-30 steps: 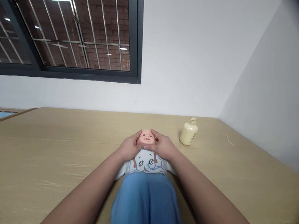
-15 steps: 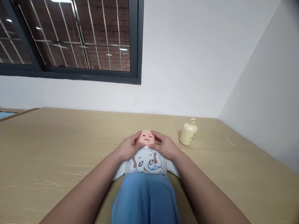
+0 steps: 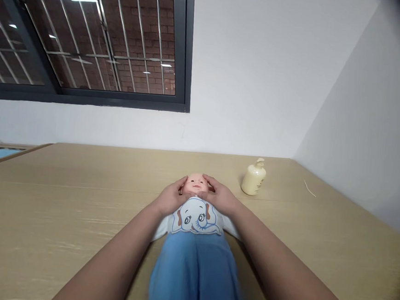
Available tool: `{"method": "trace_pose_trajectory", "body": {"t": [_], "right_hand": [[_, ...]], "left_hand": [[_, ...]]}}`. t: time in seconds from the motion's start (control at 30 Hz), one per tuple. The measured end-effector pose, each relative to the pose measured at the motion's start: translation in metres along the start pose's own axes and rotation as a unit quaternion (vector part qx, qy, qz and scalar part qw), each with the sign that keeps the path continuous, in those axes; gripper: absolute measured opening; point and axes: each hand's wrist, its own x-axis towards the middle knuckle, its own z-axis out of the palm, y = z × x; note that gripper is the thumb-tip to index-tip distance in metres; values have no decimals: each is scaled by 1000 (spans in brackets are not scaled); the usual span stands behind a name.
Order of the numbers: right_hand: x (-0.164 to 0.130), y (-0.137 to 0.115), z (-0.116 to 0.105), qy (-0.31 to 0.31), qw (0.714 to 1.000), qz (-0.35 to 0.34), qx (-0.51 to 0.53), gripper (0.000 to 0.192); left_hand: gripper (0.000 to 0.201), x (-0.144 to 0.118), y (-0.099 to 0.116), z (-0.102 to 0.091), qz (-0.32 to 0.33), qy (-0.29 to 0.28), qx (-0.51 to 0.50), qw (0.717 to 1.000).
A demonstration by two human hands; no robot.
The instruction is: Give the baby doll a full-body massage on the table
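With the left hand (image 3: 170,197) and right hand (image 3: 221,199) cupping the doll (image 3: 195,214) head, uneven pressure could roll it toward the bottle (image 3: 253,178).

Doll (image 3: 196,223) legs past the bottom edge, neck under both hands; bottle (image 3: 253,178) label too small.

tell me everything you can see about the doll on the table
The doll lies on its back on the wooden table, head pointing away from the camera. It has a smooth, plastic-looking face, a white shirt with a cartoon elephant print, and blue trousers. The left hand and right hand cup the sides of its head. Its feet are out of frame.
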Motion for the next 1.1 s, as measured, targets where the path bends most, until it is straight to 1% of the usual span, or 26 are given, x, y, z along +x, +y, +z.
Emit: {"method": "trace_pose_trajectory", "body": {"t": [0.07,0.17,0.3,0.47,0.53,0.63,0.77,0.83,0.93,1.0,1.1], "right_hand": [[0,-2,2,9,1000,2,-16,95],[1,0,3,12,1000,9,-4,102],[4,4,3,8,1000,9,23,101],[3,4,2,-13,998,4,57,98],[2,4,0,-28,997,1,75,95],[0,4,-5,-48,993,-4,111,89],[1,9,-12,-83,986,-7,146,77],[2,12,-14,-79,986,-5,145,70],[3,12,-12,-53,990,3,134,61],[2,9,-8,-42,994,3,106,66],[1,3,-2,-22,998,0,53,86]], "left_hand": [[86,0,3,3,-7,-2,-9,1000],[84,0,7,5,-4,-22,-19,1000],[79,1,12,6,6,-26,-15,1000],[60,-1,14,6,21,-38,-7,999],[57,-1,13,4,26,-43,-7,999],[63,-1,8,0,31,-51,-17,998],[76,2,-1,-4,26,-63,-55,996],[78,3,-4,-5,12,-46,-76,996],[78,3,-4,-3,0,-20,-87,996],[81,3,-3,-1,0,-16,-72,997],[85,3,0,3,-9,0,-36,999]]}}
